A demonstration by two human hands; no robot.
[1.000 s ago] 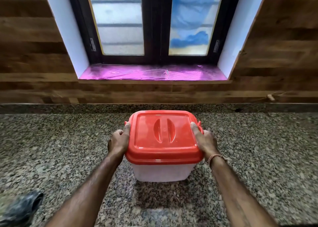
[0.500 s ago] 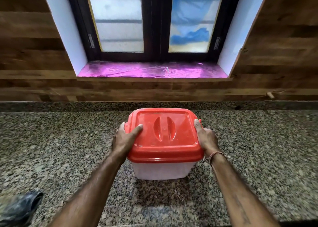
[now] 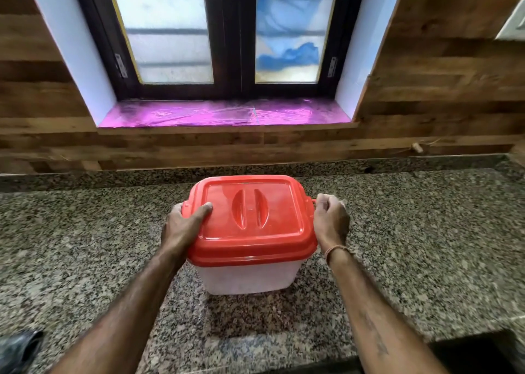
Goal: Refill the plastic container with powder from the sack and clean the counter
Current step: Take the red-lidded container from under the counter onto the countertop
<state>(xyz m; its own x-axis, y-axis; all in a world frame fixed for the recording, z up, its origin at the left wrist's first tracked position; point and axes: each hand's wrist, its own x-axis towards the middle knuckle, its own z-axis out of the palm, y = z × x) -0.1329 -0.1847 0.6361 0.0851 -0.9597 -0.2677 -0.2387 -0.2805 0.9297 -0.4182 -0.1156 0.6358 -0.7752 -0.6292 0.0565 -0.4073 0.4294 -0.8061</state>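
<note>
The container (image 3: 250, 277) stands upright on the worktop (image 3: 85, 246), red lid (image 3: 252, 220) fitted. Left hand (image 3: 181, 229) grips the lid's left edge, thumb on top. Right hand (image 3: 331, 220) is beside the right edge, fingers (image 3: 326, 200) curled; contact cannot be determined.

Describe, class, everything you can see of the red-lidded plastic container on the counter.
The plastic container has a frosted, translucent white body and a glossy red lid, shut, with two curved recessed grips on top. It stands upright on the speckled granite counter, below the window. The left hand presses the lid's left edge, thumb on top; the right hand is curled at a small red tab on its right side.
</note>
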